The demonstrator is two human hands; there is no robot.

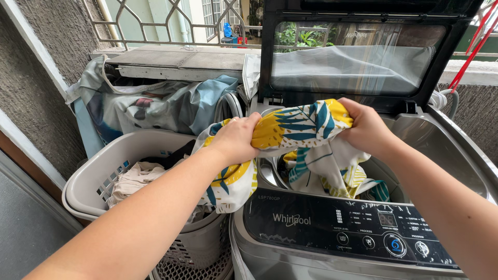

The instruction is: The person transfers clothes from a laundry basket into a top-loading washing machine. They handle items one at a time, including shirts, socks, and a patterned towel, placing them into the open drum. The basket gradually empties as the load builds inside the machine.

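A white cloth printed with yellow and teal leaves is stretched between both my hands above the open drum of a top-loading washing machine. My left hand grips its left end, which hangs down over the machine's left edge. My right hand grips the bunched right end, and the rest of the cloth trails down into the drum. The machine's dark glass lid stands raised behind the cloth.
A grey laundry basket with beige and dark clothes stands left of the machine. Behind it a patterned bag or cover leans under a ledge with a metal grille. The machine's dark control panel lies nearest me. A rough wall is on the left.
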